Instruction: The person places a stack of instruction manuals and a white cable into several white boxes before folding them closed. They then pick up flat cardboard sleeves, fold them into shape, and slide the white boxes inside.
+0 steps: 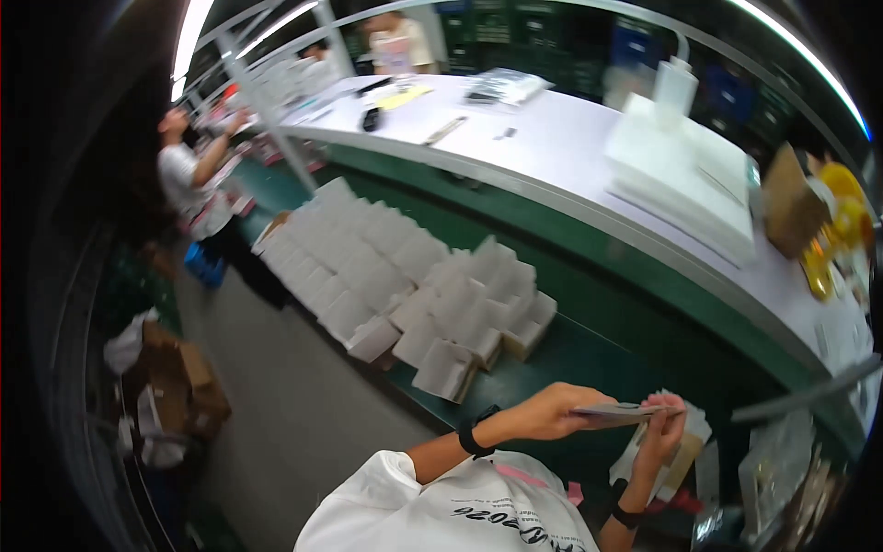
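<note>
Between my two hands is a thin, flat, greyish piece like a card or a small flat packet, seen nearly edge-on; its exact kind cannot be made out. My left hand, with a black watch on the wrist, grips its left end. At the other end the fingers of my right hand close on it, a dark band round that wrist. Below and behind my right hand is an open white-lined box. To the left of my hands, many open boxes with white lining stand packed in rows on the green bench.
A white raised shelf runs behind the green bench. On it are a white foam block with a pump bottle, and yellow tape dispensers. Cartons lie at the left. A co-worker stands farther along the bench.
</note>
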A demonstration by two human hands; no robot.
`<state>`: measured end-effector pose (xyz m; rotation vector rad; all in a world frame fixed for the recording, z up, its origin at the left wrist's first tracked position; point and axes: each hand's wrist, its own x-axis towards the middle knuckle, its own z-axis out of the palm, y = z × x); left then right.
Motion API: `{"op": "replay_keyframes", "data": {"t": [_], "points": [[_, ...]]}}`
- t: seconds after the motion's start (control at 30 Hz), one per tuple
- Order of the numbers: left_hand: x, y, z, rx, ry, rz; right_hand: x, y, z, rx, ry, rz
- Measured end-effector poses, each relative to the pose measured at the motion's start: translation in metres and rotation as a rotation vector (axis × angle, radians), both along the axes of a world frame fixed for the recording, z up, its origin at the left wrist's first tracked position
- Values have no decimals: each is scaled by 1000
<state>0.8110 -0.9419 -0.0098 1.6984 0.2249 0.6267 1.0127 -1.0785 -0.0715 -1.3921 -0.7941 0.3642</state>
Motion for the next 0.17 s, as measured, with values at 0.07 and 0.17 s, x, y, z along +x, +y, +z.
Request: {"op": "replay_keyframes", "data": {"t": [0.07,0.17], "points": [[-20,-2,14,84,-6,73,-5,15,9,54,58,196],[-35,-4,14,86,-74,149,0,27,-6,-150,122,350]]}}
